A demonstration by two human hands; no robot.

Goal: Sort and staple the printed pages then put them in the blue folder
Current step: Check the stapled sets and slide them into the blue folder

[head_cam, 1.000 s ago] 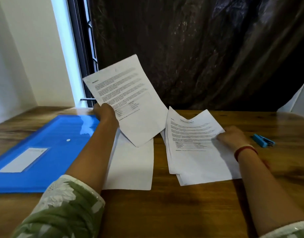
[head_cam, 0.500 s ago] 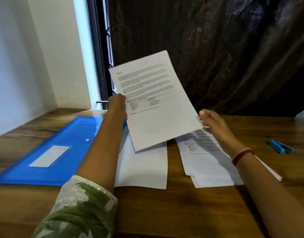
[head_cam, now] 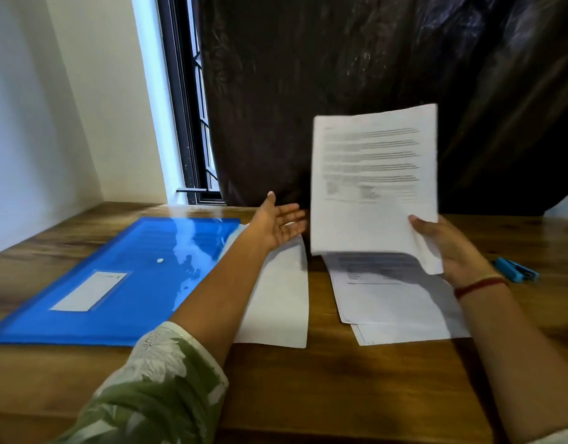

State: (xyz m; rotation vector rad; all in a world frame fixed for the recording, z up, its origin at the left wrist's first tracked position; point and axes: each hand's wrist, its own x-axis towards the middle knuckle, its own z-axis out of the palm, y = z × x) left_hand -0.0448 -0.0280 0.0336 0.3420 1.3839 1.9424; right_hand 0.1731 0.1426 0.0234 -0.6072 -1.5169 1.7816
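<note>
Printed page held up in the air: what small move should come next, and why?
Probably lower the printed page onto the pile right below it: the right hand grips its lower corner, the left hand is open and empty, and the blue stapler lies untouched.

Left arm [head_cam: 218, 293]: stretched from 7 toward 1 o'clock.
Left hand [head_cam: 277, 225]: palm up, fingers spread, empty.
Right arm [head_cam: 507, 354]: in from 5 o'clock, red thread [head_cam: 479, 284] at wrist.
Right hand [head_cam: 449, 248]: held up, thumb pinching a printed page [head_cam: 372, 174] at its lower corner.
</note>
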